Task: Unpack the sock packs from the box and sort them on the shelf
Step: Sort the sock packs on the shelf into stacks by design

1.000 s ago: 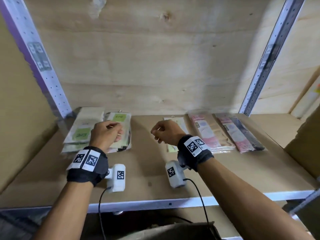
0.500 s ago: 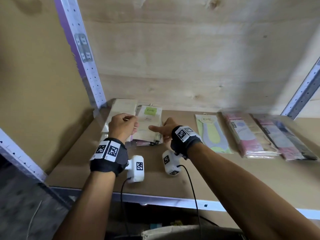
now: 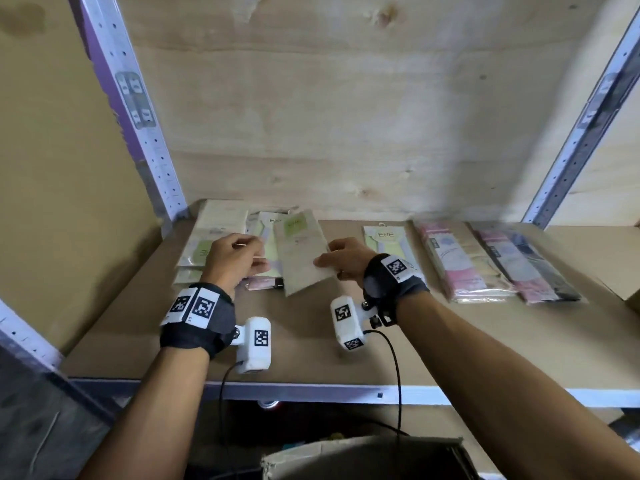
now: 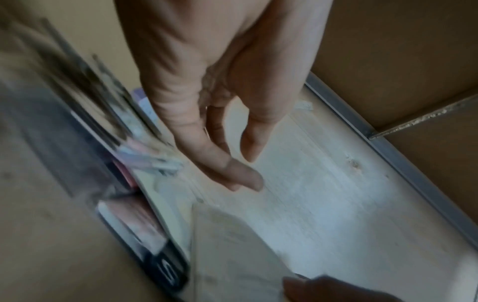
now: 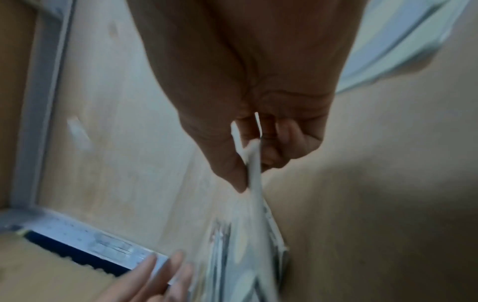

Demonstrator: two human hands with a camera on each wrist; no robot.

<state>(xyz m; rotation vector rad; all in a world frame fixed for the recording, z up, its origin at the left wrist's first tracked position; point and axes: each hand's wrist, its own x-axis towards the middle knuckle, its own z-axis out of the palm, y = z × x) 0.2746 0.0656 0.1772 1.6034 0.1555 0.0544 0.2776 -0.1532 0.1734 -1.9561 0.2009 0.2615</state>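
The right hand [image 3: 346, 258] pinches the near right edge of a beige sock pack [image 3: 302, 252], thumb on top and curled fingers beneath, as the right wrist view shows; that grip holds the pack tilted above the second stack [image 3: 265, 258] near the shelf's left rear corner, probably to lift it off or re-seat it for sorting. The left hand [image 3: 232, 260] hovers over the same stack with fingers [image 4: 232, 173] loosely extended and nothing between them, a wide, empty grip, seemingly ready to steady the packs below or receive the lifted one.

A first stack [image 3: 204, 247] of cream-and-green packs lies tight against the left upright [image 3: 138, 133] at the shelf's back left corner. Toward the middle a single green-trimmed pack [image 3: 384, 237] lies flat, then a pink-and-beige stack [image 3: 457, 265], then a pink-and-dark stack [image 3: 526, 265] towards the right upright [image 3: 571, 143]. Each row sits along the back wall, apart from its neighbours.

The shelf [image 3: 311, 341] has open board along its whole front edge and a gap between the second stack and the single pack. The cardboard box [image 3: 363, 455] sits below the front edge.
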